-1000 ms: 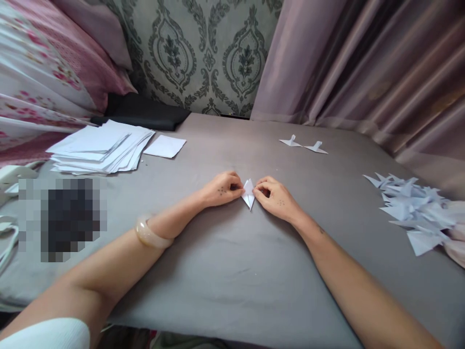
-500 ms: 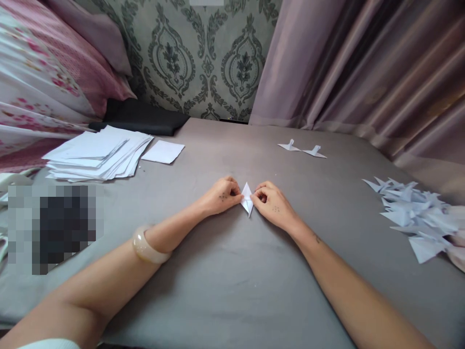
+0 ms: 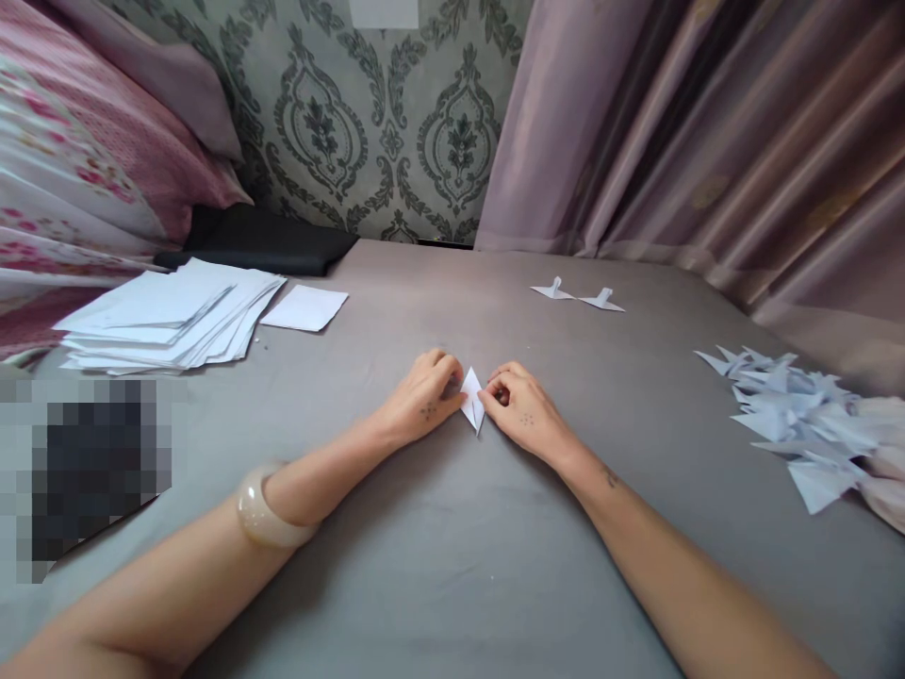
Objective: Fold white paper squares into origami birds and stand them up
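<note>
A small white folded paper [image 3: 472, 404], diamond-shaped with a slit down its middle, stands point-up between my two hands, above the grey cloth surface. My left hand [image 3: 430, 396], with a pale bangle [image 3: 269, 514] on its forearm, pinches the paper's left corner between thumb and fingers. On the other side my right hand [image 3: 523, 407] grips the right corner, its fingers curled. The fingertips partly cover both side corners.
White paper sheets [image 3: 162, 316] lie stacked at the left, with a single square sheet [image 3: 307, 308] beside them. Two folded paper pieces [image 3: 604, 300] sit at the back right. A heap of folded paper pieces [image 3: 806, 405] lies at the far right, near the curtain [image 3: 657, 123].
The view has shifted slightly. My left thumb and fingers have parted a little more at the paper, and a dark slit now shows down its middle. Both hands stay at its sides.
</note>
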Available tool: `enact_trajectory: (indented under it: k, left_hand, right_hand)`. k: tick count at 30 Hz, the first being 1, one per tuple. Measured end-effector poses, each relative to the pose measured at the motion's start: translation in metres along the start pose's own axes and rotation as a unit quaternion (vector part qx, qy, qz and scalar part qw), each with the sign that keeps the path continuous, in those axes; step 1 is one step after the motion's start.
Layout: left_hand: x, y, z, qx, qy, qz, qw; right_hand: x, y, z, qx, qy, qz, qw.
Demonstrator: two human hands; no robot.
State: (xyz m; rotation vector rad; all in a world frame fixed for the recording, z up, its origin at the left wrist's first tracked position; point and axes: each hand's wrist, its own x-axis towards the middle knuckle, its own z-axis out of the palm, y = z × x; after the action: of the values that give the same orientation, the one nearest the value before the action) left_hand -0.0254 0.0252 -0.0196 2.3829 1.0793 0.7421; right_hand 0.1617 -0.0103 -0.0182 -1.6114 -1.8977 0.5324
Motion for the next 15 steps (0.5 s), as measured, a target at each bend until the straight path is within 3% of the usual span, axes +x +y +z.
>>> enact_trajectory:
  k: [4,9,15]
  left_hand:
    - [-0.003,0.013,-0.002,0.102,-0.052,0.082,0.99]
    - [-0.005,0.028,-0.005,0.243,-0.131,0.094,0.957]
    - [-0.008,0.043,-0.004,0.327,-0.163,0.119,0.923]
  right_hand:
    - [-0.001,0.001,0.0,-0.012,0.012,-0.01,1.0]
    - [-0.006,-0.004,-0.002,-0.044,-0.017,-0.03,0.998]
    - [-0.007,-0.006,-0.003,-0.099,-0.042,-0.04,0.993]
